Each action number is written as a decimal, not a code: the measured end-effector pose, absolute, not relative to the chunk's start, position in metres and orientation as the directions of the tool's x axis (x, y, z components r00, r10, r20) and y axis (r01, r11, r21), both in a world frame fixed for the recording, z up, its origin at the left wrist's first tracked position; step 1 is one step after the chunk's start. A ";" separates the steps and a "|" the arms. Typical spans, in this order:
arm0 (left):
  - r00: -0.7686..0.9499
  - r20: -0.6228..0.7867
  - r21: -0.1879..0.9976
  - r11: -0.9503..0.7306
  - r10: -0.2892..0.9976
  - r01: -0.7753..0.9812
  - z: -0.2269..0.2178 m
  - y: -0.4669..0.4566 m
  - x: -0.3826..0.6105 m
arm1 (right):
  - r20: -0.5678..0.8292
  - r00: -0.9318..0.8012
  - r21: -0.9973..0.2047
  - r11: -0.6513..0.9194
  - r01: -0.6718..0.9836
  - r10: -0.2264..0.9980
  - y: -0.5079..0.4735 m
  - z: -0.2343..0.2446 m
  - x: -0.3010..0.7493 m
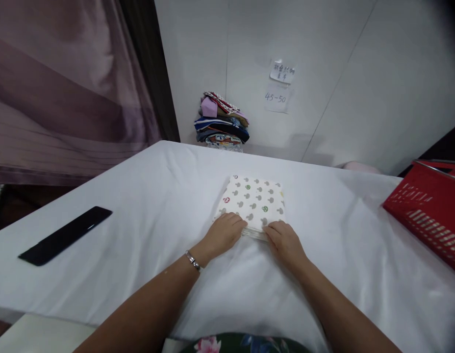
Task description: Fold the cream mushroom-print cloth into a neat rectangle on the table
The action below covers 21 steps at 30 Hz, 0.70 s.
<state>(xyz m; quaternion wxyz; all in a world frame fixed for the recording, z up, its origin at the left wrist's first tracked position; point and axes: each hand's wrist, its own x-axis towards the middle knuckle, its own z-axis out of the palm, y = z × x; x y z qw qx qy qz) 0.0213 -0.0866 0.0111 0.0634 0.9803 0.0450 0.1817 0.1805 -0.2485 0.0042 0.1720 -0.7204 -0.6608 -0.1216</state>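
A folded white cloth (254, 198) printed with grey, green and red mushrooms lies in a neat square near the middle of the table. Several layers show along its near edge. At the near left corner, my left hand (227, 231) closes on that edge, fingers on top and thumb tip by the layers. My right hand (284, 240) pinches the near right corner in the same way. A silver bracelet (192, 261) sits on my left wrist.
White fabric covers the table (146, 196). A black phone-like slab (65, 235) lies at the left, and a red basket (426, 211) stands at the right edge. Beyond the far edge, folded clothes (223, 122) are stacked against the wall, near paper notes (281, 86).
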 end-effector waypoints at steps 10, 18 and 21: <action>0.912 0.381 0.243 -0.968 0.152 0.059 0.013 -0.089 0.019 | 0.372 0.089 -0.123 -0.046 0.991 0.924 -0.251 0.008 0.177; 0.902 0.391 0.252 -0.964 0.186 0.090 0.016 -0.091 0.019 | 0.398 0.105 -0.087 -0.077 0.993 0.911 -0.249 0.003 0.176; 0.900 0.407 0.234 -0.970 0.154 0.061 0.024 -0.094 0.028 | 0.429 0.090 -0.055 -0.073 0.996 0.899 -0.247 0.003 0.174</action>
